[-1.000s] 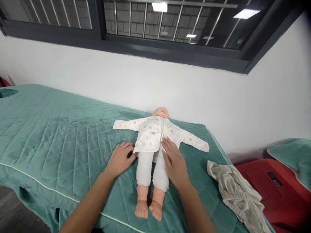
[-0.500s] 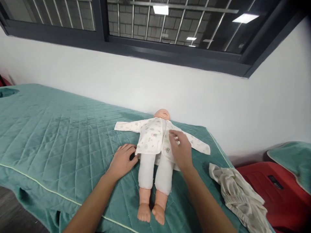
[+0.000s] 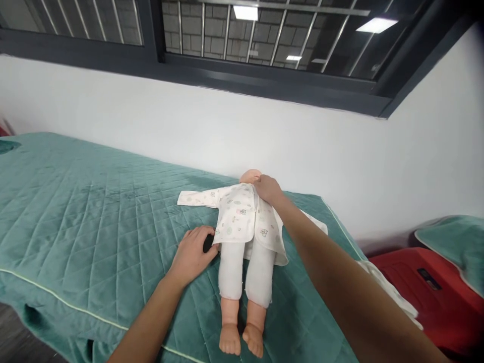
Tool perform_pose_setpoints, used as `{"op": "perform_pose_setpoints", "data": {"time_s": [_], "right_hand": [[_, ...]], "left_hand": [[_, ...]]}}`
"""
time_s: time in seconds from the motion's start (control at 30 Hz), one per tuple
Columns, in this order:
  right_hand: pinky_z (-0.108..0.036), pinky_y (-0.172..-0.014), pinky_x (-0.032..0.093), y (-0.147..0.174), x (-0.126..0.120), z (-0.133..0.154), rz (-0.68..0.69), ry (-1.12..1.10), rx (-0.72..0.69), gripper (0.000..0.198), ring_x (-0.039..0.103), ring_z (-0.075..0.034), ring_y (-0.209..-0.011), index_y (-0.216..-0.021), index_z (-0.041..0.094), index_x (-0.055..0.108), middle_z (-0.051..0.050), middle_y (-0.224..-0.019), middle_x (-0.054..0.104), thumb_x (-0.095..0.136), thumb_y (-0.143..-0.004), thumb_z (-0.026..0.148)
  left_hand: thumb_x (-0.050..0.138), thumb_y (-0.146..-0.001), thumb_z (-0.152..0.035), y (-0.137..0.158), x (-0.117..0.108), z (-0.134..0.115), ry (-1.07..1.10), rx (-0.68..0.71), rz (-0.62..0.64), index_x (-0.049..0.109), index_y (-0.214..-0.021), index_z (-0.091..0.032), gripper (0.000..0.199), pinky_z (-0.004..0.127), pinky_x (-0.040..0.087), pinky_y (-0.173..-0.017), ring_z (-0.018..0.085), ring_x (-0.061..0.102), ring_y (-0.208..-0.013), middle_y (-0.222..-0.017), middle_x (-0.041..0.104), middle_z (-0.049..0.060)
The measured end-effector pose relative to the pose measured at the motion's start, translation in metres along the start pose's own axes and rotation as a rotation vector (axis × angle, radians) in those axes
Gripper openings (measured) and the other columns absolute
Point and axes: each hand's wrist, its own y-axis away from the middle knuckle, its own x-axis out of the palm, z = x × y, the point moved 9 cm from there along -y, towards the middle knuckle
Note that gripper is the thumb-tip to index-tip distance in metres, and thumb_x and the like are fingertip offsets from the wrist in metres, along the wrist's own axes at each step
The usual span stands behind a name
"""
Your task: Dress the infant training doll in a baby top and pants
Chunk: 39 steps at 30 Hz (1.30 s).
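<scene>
A baby doll (image 3: 230,339) lies on its back on the green quilted bed cover, its head by the wall and bare feet toward me. It wears a white printed baby shirt (image 3: 235,214), whose front edges meet near the chest and part lower down. My left hand (image 3: 194,252) rests on the cover, thumb and fingers curled at the shirt's lower left corner. At the collar, just below the doll's head (image 3: 249,176), my right hand (image 3: 267,189) has its fingers bent together on the cloth; their tips are partly hidden. My right forearm covers much of one sleeve.
The green bed cover (image 3: 113,201) runs along the white wall (image 3: 170,121), under a dark-framed barred window (image 3: 264,80). At the right stand a red plastic seat (image 3: 449,297) and green cloth (image 3: 454,239). A crumpled white cloth (image 3: 397,295) is partly behind my forearm.
My right hand has moved up from the shirt's middle front to the collar. The shirt's right front panel hangs lower over the leg. My left hand stays at the hem.
</scene>
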Motion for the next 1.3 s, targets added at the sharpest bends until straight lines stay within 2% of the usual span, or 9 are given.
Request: {"op": "perform_pose_setpoints", "data": {"time_s": [0.23,0.37,0.5,0.6,0.73,0.93,1.07,1.17,1.3], "right_hand": [[-0.034,-0.084,0.047,0.042,-0.006,0.004,-0.099,-0.099,-0.010,0.031,0.064,-0.025,-0.100,-0.104,0.016,0.064,-0.014,-0.107,0.069,0.040,-0.096,0.035],[-0.041,-0.101,0.043,0.120,-0.023,0.002,-0.280,-0.303,-0.157,0.033,0.054,-0.025,-0.119,-0.121,0.019,0.057,-0.011,-0.125,0.061,0.047,-0.095,0.037],[-0.045,-0.109,0.039,0.200,-0.016,-0.002,-0.351,-0.341,-0.231,0.036,0.046,-0.024,-0.127,-0.128,0.025,0.052,-0.009,-0.134,0.053,0.053,-0.093,0.033],[-0.045,-0.105,0.041,0.230,-0.008,-0.006,-0.386,-0.295,-0.234,0.034,0.048,-0.025,-0.121,-0.123,0.026,0.056,-0.008,-0.127,0.055,0.059,-0.090,0.031],[-0.041,-0.094,0.046,0.234,-0.007,-0.008,-0.423,-0.256,-0.184,0.023,0.053,-0.024,-0.106,-0.110,0.025,0.062,-0.007,-0.109,0.059,0.062,-0.088,0.031],[-0.034,-0.084,0.046,0.219,-0.019,-0.016,-0.389,-0.243,-0.067,0.020,0.059,-0.022,-0.091,-0.092,0.024,0.064,-0.005,-0.092,0.064,0.048,-0.095,0.034],[-0.032,-0.071,0.047,0.217,-0.023,-0.087,-0.521,-0.573,0.286,0.025,0.058,-0.019,-0.072,-0.089,0.021,0.061,-0.002,-0.078,0.062,0.052,-0.091,0.044],[-0.033,-0.068,0.049,0.230,-0.008,-0.132,-0.498,-0.704,0.490,0.029,0.060,-0.021,-0.073,-0.092,0.020,0.060,-0.004,-0.082,0.065,0.055,-0.086,0.048],[-0.039,-0.078,0.052,0.261,-0.004,-0.142,-0.437,-0.629,0.489,0.033,0.063,-0.024,-0.085,-0.102,0.020,0.060,-0.009,-0.098,0.067,0.057,-0.085,0.048]], "left_hand": [[0.057,-0.087,-0.027,0.004,-0.005,0.000,0.093,0.070,-0.089,0.054,-0.117,-0.023,0.031,0.044,0.046,-0.100,0.024,0.058,-0.117,-0.127,0.062,0.007],[0.052,-0.090,-0.023,0.008,-0.014,-0.013,0.126,0.168,-0.167,0.052,-0.125,-0.022,0.035,0.043,0.043,-0.106,0.023,0.053,-0.124,-0.131,0.058,0.008],[0.048,-0.094,-0.024,0.004,-0.018,-0.037,0.170,0.241,-0.218,0.054,-0.125,-0.023,0.032,0.041,0.043,-0.104,0.022,0.053,-0.121,-0.126,0.059,0.009],[0.051,-0.092,-0.024,-0.005,-0.013,-0.055,0.140,0.249,-0.219,0.057,-0.119,-0.023,0.028,0.039,0.046,-0.098,0.023,0.055,-0.113,-0.118,0.061,0.008],[0.053,-0.091,-0.029,-0.019,-0.007,-0.062,0.147,0.166,-0.224,0.064,-0.100,-0.021,0.016,0.036,0.046,-0.088,0.021,0.058,-0.098,-0.100,0.063,0.005],[0.053,-0.090,-0.044,-0.026,-0.003,-0.004,0.650,-0.299,-0.345,0.061,-0.081,-0.018,0.029,0.026,0.044,-0.067,0.014,0.055,-0.070,-0.075,0.060,-0.001],[0.061,-0.081,-0.044,-0.016,0.003,0.039,1.010,-0.497,-0.526,0.055,-0.080,-0.019,0.026,0.026,0.046,-0.064,0.013,0.056,-0.068,-0.076,0.060,-0.001],[0.059,-0.082,-0.039,-0.006,-0.002,0.057,1.047,-0.536,-0.659,0.048,-0.081,-0.022,0.020,0.027,0.049,-0.066,0.014,0.058,-0.071,-0.078,0.057,-0.001],[0.063,-0.079,-0.030,0.017,-0.020,0.064,0.863,-0.611,-0.867,0.047,-0.094,-0.023,0.022,0.031,0.050,-0.072,0.015,0.055,-0.080,-0.088,0.052,0.000]]}}
